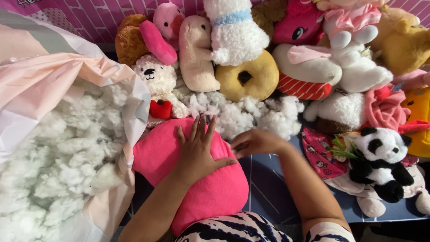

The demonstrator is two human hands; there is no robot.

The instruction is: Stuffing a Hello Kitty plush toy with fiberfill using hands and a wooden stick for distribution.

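My left hand (198, 150) lies flat with fingers spread on top of a plump bright pink plush cushion (188, 179) that rests against my lap. My right hand (254, 141) reaches past the cushion's right edge, fingers curled at the loose white stuffing (242, 114) heaped just beyond it; whether it grips any fluff I cannot tell. A small white teddy with a red heart (160, 87) sits right behind the cushion.
A big pale pink plastic bag (49, 76) full of white fibre filling (58, 152) fills the left. Several plush toys crowd the back and right: a yellow ring-shaped plush (248, 77), a panda (380, 157), pink and white animals. A dark blue mat (268, 183) lies underneath.
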